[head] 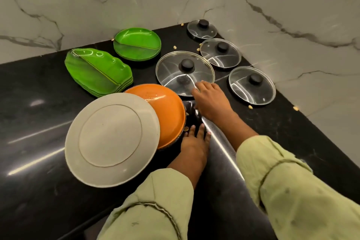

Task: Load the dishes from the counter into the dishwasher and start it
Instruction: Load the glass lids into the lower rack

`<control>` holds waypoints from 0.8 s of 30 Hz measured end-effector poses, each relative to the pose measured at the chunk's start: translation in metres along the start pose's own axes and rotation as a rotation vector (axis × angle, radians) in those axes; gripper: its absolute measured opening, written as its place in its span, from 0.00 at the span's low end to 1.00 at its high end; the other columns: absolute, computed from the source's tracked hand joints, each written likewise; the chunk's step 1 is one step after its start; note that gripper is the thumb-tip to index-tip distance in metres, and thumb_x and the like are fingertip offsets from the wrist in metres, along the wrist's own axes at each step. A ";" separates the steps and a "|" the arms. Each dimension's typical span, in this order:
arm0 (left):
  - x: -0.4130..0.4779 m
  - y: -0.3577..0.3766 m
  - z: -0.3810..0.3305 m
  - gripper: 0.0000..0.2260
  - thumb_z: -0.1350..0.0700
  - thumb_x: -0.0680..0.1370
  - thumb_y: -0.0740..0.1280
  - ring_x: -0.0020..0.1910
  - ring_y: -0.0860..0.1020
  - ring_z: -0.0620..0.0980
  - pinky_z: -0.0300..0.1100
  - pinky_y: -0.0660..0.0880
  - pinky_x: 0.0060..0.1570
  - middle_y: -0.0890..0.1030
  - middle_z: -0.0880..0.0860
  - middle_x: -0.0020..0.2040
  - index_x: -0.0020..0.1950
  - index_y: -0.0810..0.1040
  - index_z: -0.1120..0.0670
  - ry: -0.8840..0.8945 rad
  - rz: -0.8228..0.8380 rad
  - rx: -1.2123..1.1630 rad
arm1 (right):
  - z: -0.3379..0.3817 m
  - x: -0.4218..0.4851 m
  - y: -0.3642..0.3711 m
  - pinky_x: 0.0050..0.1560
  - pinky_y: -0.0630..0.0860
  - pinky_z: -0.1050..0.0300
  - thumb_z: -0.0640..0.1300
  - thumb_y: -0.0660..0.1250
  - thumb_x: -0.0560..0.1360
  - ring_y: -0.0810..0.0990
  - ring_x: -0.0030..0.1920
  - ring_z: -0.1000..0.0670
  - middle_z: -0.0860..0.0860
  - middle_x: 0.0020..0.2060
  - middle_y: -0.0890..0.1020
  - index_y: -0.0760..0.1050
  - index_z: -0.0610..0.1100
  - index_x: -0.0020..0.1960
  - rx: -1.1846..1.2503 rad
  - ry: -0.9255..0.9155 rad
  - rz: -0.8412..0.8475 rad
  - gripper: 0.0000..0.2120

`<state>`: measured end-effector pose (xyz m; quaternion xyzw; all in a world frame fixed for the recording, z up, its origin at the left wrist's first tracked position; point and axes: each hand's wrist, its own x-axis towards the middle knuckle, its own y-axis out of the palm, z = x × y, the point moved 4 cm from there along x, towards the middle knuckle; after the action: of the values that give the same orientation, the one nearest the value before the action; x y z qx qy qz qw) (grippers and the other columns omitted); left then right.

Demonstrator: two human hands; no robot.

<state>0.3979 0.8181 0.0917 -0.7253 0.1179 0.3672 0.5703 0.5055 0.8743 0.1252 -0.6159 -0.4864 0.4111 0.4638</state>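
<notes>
Orange dish [167,111] is being gripped at its dark near edge by the left hand [193,148], over the black counter [39,93]. Grey plate [111,138] is leaning tilted against it. Right hand [211,101] is touching the near rim of the largest glass lid [175,76]; whether it is grasping cannot be determined.

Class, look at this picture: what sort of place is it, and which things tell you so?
Most likely a home kitchen. A black stone counter runs along marble walls, and on it lie glass pot lids and stacked green plates.
</notes>
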 end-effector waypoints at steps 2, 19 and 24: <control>0.002 -0.001 -0.003 0.46 0.55 0.79 0.68 0.78 0.37 0.65 0.59 0.45 0.76 0.31 0.60 0.78 0.79 0.32 0.57 -0.017 0.025 -0.004 | 0.001 0.017 -0.001 0.58 0.71 0.44 0.43 0.73 0.69 0.74 0.61 0.39 0.42 0.59 0.76 0.73 0.41 0.60 -0.045 -0.064 -0.014 0.21; 0.007 0.001 -0.004 0.50 0.56 0.76 0.72 0.77 0.37 0.67 0.58 0.50 0.77 0.31 0.62 0.78 0.79 0.32 0.58 -0.029 0.046 0.025 | -0.009 0.061 0.011 0.56 0.75 0.44 0.44 0.70 0.74 0.70 0.67 0.37 0.40 0.76 0.57 0.57 0.49 0.73 -0.222 -0.368 0.059 0.33; 0.007 -0.001 -0.002 0.49 0.57 0.77 0.71 0.77 0.37 0.66 0.59 0.49 0.76 0.31 0.60 0.78 0.79 0.33 0.57 -0.024 0.058 -0.006 | 0.002 0.055 0.015 0.48 0.81 0.46 0.47 0.61 0.81 0.62 0.71 0.30 0.43 0.79 0.42 0.53 0.53 0.76 -0.228 -0.399 0.082 0.27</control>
<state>0.4038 0.8178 0.0880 -0.7188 0.1312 0.3926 0.5586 0.5175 0.9267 0.1072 -0.5901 -0.5863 0.4856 0.2686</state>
